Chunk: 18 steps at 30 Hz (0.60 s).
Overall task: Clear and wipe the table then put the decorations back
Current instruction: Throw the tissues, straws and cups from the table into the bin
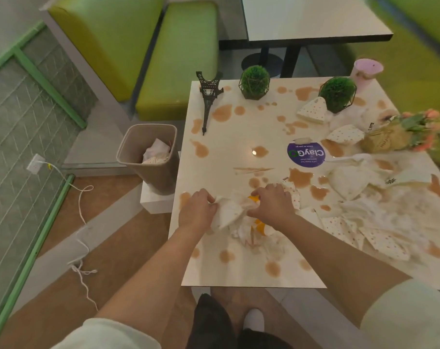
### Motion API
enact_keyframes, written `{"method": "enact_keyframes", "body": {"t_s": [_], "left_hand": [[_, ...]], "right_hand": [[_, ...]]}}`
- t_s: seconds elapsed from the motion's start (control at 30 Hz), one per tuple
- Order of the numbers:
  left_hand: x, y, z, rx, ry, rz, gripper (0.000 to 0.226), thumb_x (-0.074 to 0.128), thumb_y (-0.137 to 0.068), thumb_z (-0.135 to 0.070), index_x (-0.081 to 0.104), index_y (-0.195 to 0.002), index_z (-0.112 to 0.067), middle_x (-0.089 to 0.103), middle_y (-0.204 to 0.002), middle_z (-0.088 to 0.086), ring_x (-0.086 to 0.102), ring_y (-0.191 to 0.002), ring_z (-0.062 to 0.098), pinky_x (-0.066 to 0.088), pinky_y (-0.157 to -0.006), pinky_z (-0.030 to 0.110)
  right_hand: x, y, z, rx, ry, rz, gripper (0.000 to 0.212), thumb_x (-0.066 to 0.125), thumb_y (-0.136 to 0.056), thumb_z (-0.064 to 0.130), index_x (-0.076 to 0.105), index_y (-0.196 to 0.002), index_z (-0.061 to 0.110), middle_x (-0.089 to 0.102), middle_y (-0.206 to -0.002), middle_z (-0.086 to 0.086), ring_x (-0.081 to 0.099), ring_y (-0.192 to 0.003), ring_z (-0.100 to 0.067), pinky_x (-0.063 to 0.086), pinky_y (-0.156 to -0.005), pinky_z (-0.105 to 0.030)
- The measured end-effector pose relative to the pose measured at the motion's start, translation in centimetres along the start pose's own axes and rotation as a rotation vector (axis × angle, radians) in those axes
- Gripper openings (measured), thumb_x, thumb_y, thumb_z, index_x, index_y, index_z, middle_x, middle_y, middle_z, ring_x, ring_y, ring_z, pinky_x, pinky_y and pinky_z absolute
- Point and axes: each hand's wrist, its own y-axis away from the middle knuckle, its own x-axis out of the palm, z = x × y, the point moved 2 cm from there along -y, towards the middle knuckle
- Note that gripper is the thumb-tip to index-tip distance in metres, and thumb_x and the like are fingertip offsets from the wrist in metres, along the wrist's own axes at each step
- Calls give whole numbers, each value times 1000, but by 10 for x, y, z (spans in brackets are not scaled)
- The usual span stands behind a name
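On the near left part of the stained white table (239, 147), my left hand (197, 210) and my right hand (273, 204) both grip a crumpled wad of napkins and wrappers (235, 214) with orange scraps in it. Brown spill patches cover the tabletop. More dotted napkins (380, 238) and crumpled paper lie to the right. Decorations stand along the far side: a dark Eiffel Tower model (208, 96), two green ball plants (254, 81) (337, 93), and a flower bunch (405, 133) at the right edge.
A beige waste bin (151, 157) with paper in it stands on a white block left of the table. A purple round sticker (305, 153), a white plastic spoon (347, 158) and a pink cup (367, 70) are on the table. Green benches and another table lie beyond.
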Motion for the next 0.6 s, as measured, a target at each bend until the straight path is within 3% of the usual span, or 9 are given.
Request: {"method": "enact_keyframes", "body": {"t_s": [0.07,0.13,0.2,0.27,0.33,0.47,0.6], "left_hand": [[-3,-1,0,-6,46,-15,11,54,-94,-30,46,-97,-24,53,-85,-7,55,-90,24,45,-65,34],[-8,-4,0,-12,92,-28,11,52,-93,-26,41,-94,-23,54,-85,-3,56,-84,25,42,-59,33],[-14,-10,1,-37,160,-35,12,50,-91,-24,39,-93,-19,54,-88,-4,58,-80,25,45,-65,37],[-21,-16,2,-68,204,-47,14,48,-92,-22,36,-94,-15,51,-79,-2,54,-72,26,45,-68,39],[-29,-24,4,-90,268,-84,16,46,-92,-21,30,-93,-16,46,-76,1,49,-68,27,42,-67,40],[-49,-41,7,-137,437,-128,23,44,-95,-23,28,-110,-17,45,-82,-1,49,-69,22,42,-67,39],[-71,-70,16,-170,567,-150,37,42,-96,-25,35,-132,-18,50,-103,-1,51,-84,19,42,-77,39]], "right_hand": [[3,-1,-2,13,7,16,49,66,-85,42,55,-132,30,56,-127,2,40,-127,-24,29,-106,-39],[7,-3,-2,27,-21,3,41,61,-89,26,59,-129,32,63,-114,3,49,-115,-21,32,-101,-36],[6,-5,0,58,-82,8,41,50,-89,12,66,-122,31,68,-101,2,58,-98,-20,42,-89,-33],[2,-9,4,75,-173,21,36,47,-89,10,74,-108,25,71,-94,0,62,-80,-20,51,-67,-30],[-7,-17,13,75,-249,-25,29,49,-91,14,77,-98,17,70,-97,-4,63,-81,-22,55,-63,-33],[-26,-39,36,94,-435,-183,28,40,-96,21,63,-105,8,51,-115,-8,52,-102,-26,53,-82,-44],[-41,-63,67,102,-695,-211,20,29,-104,26,46,-111,18,56,-83,-2,54,-68,-22,45,-63,-37]]}}
